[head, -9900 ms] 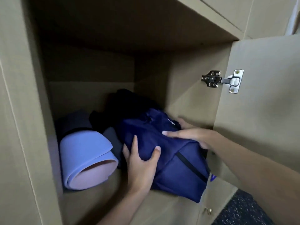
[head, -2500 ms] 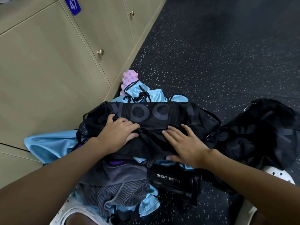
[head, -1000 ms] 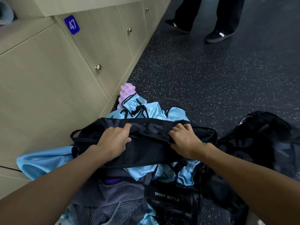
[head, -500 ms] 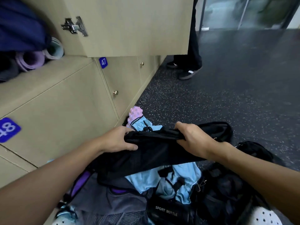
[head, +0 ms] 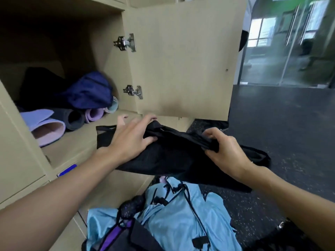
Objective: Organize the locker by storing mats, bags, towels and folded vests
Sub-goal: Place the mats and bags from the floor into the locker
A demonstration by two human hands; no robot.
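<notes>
Here, in the head view, the black bag [head: 177, 156] is held up in the middle of the frame, just in front of the open locker [head: 87, 138], whose bare shelf lies at centre left. The left hand [head: 130, 140] lies flat on the bag's left end with fingers spread and straight, steadying it rather than clasping it. The right hand [head: 224, 151] has its fingers curled round a bunched fold along the bag's upper edge. The bag sags between the two hands, and its right end trails towards the dark floor [head: 281, 124].

Inside the locker, at left, rolled mats [head: 46, 126] lie side by side with a navy bag [head: 88, 92] on top of them. The door [head: 181, 66] stands open at upper centre. A heap of light blue vests [head: 181, 220] waits at the bottom of the frame.

To do this step well, the person would probably gather the trailing end first, so that nothing catches on the shelf's lip. The bag likely fits best on the bare front of the shelf, slid in flat. Pushing hard could roll the mats out.
</notes>
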